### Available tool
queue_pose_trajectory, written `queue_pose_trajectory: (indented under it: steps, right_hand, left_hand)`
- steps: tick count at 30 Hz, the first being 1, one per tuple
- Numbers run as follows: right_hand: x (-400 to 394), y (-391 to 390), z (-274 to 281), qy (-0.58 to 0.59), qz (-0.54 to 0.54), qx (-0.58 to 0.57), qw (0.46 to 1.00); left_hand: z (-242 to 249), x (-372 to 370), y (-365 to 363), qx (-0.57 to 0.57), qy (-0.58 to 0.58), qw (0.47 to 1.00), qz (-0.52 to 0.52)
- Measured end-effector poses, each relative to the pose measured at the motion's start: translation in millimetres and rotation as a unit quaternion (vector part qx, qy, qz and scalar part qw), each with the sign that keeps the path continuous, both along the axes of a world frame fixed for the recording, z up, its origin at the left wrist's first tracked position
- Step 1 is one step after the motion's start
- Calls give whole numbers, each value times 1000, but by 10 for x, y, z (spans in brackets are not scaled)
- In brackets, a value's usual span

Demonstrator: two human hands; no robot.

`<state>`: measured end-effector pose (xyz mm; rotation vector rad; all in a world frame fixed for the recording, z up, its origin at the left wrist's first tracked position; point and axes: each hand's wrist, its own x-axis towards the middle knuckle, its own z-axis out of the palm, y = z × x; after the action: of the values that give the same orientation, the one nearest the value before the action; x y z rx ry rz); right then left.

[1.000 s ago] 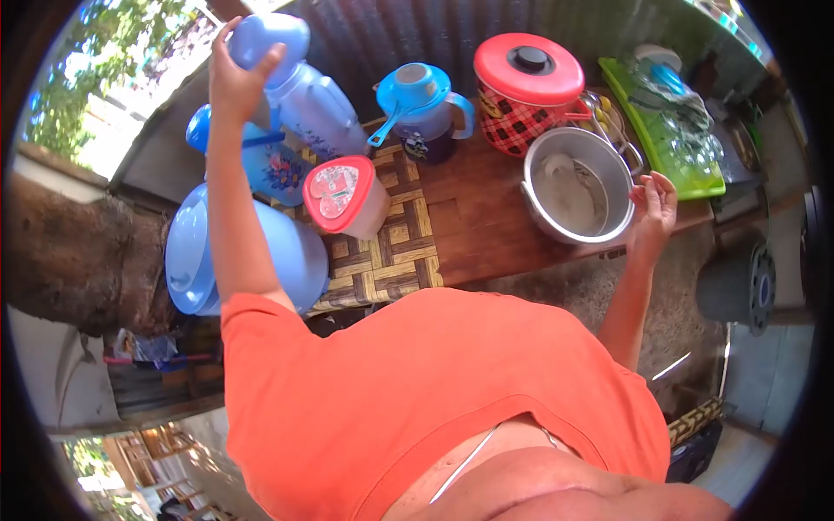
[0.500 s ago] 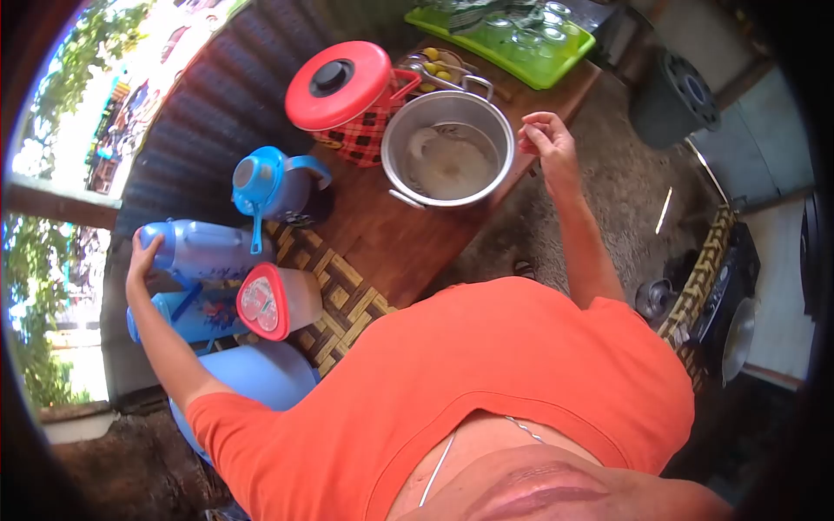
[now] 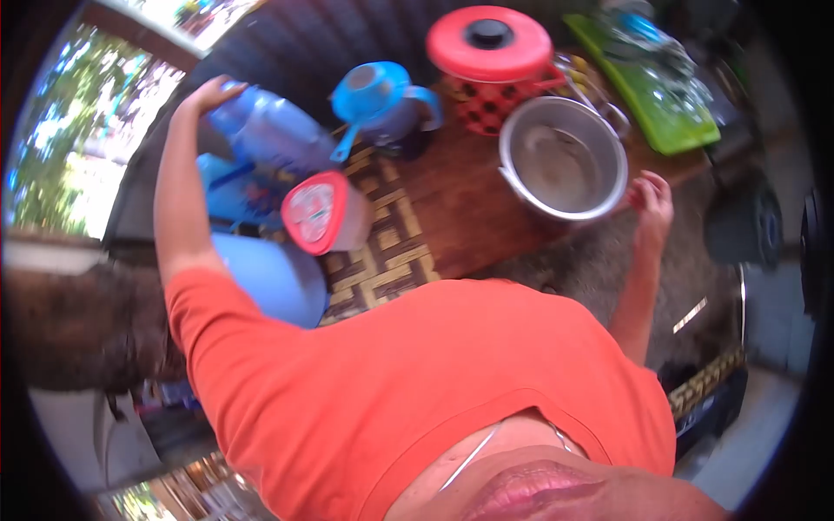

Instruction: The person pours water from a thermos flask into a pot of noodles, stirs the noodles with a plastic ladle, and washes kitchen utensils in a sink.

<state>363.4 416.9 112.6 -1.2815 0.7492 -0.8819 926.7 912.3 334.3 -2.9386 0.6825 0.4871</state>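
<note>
My left hand [image 3: 213,94] is closed around the top of a blue thermos flask [image 3: 282,130], which stands at the table's left end. A second, lighter blue thermos [image 3: 234,191] is just below it, partly hidden by my arm. Beside them is a clear tub with a red heart-shaped lid [image 3: 314,213]. My right hand [image 3: 651,200] hovers off the table edge, near the rim of a metal pot [image 3: 565,161], with loosely bent fingers and nothing seen in them. Cloudy liquid shows inside the pot.
Behind the pot are a red-lidded checked container [image 3: 491,52] and a bowl of small yellow items [image 3: 575,76]. A blue strainer [image 3: 372,91] rests on a jug. A green tray [image 3: 686,122] holds glasses. A large blue round container [image 3: 274,278] sits near my left arm.
The view has swung, so the table's things appear further right. My left hand remains on the thermos top. My right hand stays near the pot, its fingers slightly less bunched.
</note>
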Motion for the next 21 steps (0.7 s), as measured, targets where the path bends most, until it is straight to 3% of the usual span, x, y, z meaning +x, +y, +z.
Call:
queue_pose_trajectory:
  steps: [2,4,5,9,11,13,14,15,17,19,20,21]
  right_hand:
    - [7,-24,-68,-8,15,12,1000]
    - [23,-36,-123,-4,28,15,999]
    - [66,-55,-122,-3,33,15,999]
    - [133,35,-26,-6,37,14,999]
    - [149,84,31,-10,29,13,999]
    - [164,93,85,-23,16,14,1000]
    - [160,102,115,-30,10,14,999]
    - [145,88,123,-37,-1,10,999]
    - [66,38,122,-55,-17,6,998]
    - [-61,-22,159,-81,-34,7,996]
    - [-148,-69,172,-95,-41,7,995]
    - [-251,-126,186,-97,-48,3,994]
  left_hand:
    - [47,-98,62,-143,138,977,72]
    - [122,-298,140,-282,147,946,68]
    - [157,-466,74,-259,64,955,130]
    - [123,-384,96,-156,71,973,153]
    - [33,-74,210,-83,14,996,14]
    - [7,174,204,24,-185,979,-83]
    - [168,-216,-173,13,-277,956,-96]
    - [275,-302,-381,-75,-283,952,-85]
    - [356,-1217,-985,-321,-189,922,-110]
    - [-56,-2027,-1496,-414,-84,876,-233]
    - [-373,-2513,-1721,-501,82,835,-212]
    - [-769,-2883,-1884,-424,20,887,-180]
